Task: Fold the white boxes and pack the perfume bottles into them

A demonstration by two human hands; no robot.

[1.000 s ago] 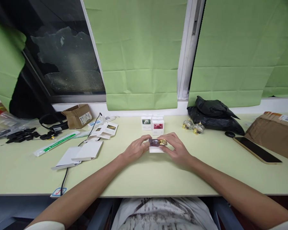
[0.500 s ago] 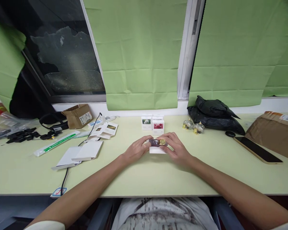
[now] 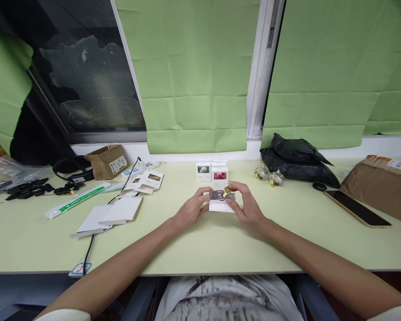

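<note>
The gold cap [image 3: 226, 191] had a glossy, metallic look; the white box [image 3: 221, 206] below it seemed smooth, matt card; the tabletop [image 3: 187, 249] was smooth with a faint sheen; the green curtain [image 3: 195, 80] was matt, creased cloth; the black bag [image 3: 297, 165] was wrinkled, shiny plastic; the brown carton [image 3: 377, 189] was dull cardboard; the phone screen [image 3: 356, 208] looked glassy.

Table [image 3: 304, 207] runs free between right hand [image 3: 249, 208] and phone [image 3: 357, 209]; boxes [image 3: 219, 177] block straight ahead, cartons [image 3: 124, 210] the left.
</note>
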